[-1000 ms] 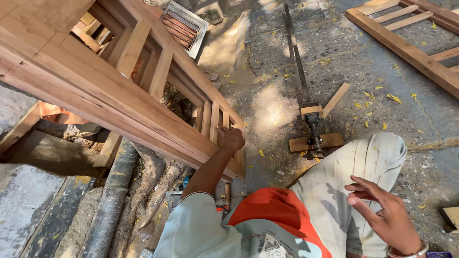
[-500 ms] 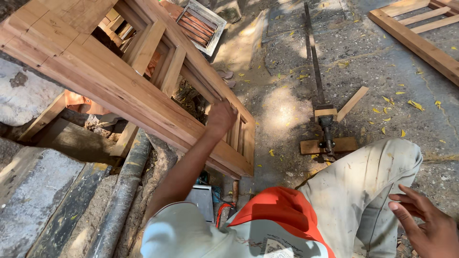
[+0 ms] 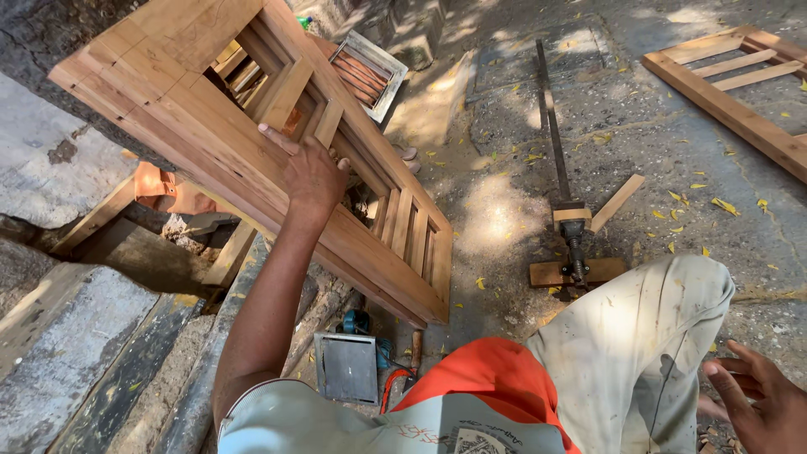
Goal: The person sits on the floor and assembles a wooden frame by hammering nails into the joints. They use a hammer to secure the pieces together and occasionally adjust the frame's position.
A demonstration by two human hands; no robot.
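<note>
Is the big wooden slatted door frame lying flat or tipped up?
Tipped up: the wooden slatted door frame slants on its edge, steadied by the left hand.

In the upper left of the frame a slatted wooden door panel [image 3: 210, 143] stands tilted on its long edge, and the left hand [image 3: 311, 172] grips its top rail with the fingers curled over the wood. The right hand [image 3: 761, 403] hangs free at the lower right corner, fingers spread, touching nothing. Down the middle right a long bar clamp [image 3: 559, 176] lies on the concrete ground [image 3: 672, 126], its head resting on a small wooden block [image 3: 576, 271]. A second wooden frame [image 3: 731, 92] lies flat at the upper right. Near the bottom centre a power tool with a grey base plate [image 3: 346, 366] sits beside weathered logs [image 3: 193, 395].
</note>
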